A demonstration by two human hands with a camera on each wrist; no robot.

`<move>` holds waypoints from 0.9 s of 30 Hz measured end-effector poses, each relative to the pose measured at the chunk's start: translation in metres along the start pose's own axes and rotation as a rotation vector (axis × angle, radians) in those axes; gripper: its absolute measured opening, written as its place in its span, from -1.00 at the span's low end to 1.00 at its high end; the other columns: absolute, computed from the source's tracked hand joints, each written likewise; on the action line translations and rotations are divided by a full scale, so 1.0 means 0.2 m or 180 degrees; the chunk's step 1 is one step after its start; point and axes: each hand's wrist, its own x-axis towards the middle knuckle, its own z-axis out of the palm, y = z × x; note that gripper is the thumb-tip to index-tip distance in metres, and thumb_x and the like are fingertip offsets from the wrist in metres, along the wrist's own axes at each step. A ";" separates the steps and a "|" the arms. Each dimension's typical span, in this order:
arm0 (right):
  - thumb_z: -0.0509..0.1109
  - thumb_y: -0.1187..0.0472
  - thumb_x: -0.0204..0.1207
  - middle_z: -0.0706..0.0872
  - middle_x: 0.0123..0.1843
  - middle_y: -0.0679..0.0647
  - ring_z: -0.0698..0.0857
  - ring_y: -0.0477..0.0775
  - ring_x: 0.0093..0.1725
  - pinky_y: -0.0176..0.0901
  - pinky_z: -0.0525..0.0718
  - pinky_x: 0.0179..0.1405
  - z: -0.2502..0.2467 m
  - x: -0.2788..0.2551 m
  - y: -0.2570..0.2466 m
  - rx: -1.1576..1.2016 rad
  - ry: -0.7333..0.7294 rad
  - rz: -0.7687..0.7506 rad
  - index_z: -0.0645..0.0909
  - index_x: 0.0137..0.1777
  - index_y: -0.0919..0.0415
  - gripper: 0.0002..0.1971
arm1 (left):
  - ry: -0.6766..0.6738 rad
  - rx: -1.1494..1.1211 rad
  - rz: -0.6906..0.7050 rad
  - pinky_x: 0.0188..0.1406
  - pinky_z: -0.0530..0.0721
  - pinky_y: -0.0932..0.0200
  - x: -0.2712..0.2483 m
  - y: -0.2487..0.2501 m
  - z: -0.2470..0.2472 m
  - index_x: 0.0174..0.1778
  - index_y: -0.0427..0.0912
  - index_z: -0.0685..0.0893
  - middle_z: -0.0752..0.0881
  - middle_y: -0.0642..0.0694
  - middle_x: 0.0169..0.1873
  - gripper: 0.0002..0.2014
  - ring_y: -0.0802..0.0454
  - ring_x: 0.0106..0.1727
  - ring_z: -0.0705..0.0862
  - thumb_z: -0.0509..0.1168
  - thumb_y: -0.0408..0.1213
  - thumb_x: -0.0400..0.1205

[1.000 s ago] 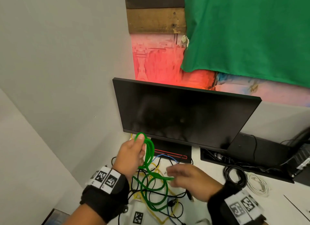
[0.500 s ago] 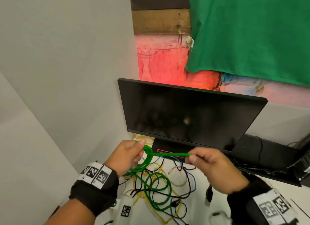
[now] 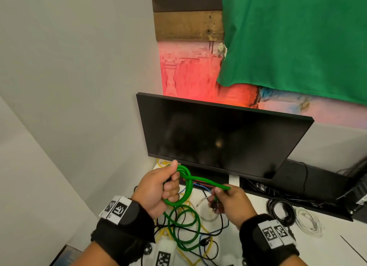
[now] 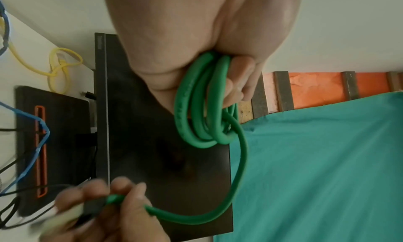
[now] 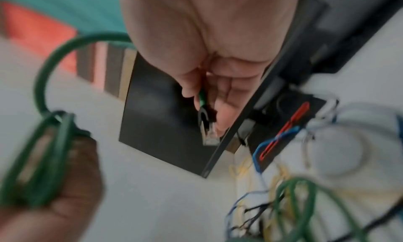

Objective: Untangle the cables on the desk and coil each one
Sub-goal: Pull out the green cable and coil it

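Green cable point(image 3: 187, 188), several loops gathered in the left hand point(image 3: 156, 190), whose fingers curl around the bundle above the surface point(image 3: 327, 252). One strand runs rightward to the right hand point(image 3: 230, 202), which pinches the cable's end near its clear plug point(image 5: 210, 135). Lower loops lie on the tangle of yellow, blue and black cables point(image 3: 210, 246) before the dark monitor point(image 3: 222, 138).

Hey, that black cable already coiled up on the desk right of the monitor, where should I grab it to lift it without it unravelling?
Judging by its pose, grip the black coil across its whole bundle of loops on the near rim, coming from above with the right hand. It lies flat on the desk, so pinching every turn together should keep it coiled. The white coil sits close beside it; avoid snagging that.
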 end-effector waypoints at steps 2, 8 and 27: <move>0.24 0.27 0.75 0.83 -0.20 0.25 0.84 0.26 -0.20 -0.12 0.75 -0.40 0.06 -0.02 -0.03 0.1240 -0.0210 0.0276 0.66 0.07 0.38 -0.80 | 0.0031 -0.0077 -0.0053 -0.69 0.30 0.28 0.00 -0.01 0.02 -0.43 -0.13 0.53 0.29 0.05 -0.66 -0.64 0.19 -0.70 0.23 0.31 0.01 0.60; 0.35 0.28 0.65 0.80 -0.24 0.22 0.81 0.12 -0.33 -0.16 0.77 -0.44 0.15 -0.06 -0.17 0.2436 -0.0353 0.0418 0.64 0.13 0.40 -0.82 | 0.0075 -0.0056 -0.0113 -0.68 0.29 0.28 0.02 -0.06 0.08 -0.44 -0.15 0.53 0.29 0.03 -0.66 -0.62 0.18 -0.70 0.22 0.30 0.03 0.58; 0.16 0.07 0.70 0.80 -0.03 0.20 0.77 0.09 -0.14 0.05 0.65 -0.12 0.20 -0.18 -0.23 0.2094 -0.1262 0.0412 0.81 0.03 0.15 -0.63 | 0.0752 0.1310 0.0688 -0.64 0.39 0.29 0.08 -0.15 0.05 -0.43 -0.18 0.48 0.39 -0.05 -0.64 -0.58 0.09 -0.62 0.40 0.21 -0.02 0.71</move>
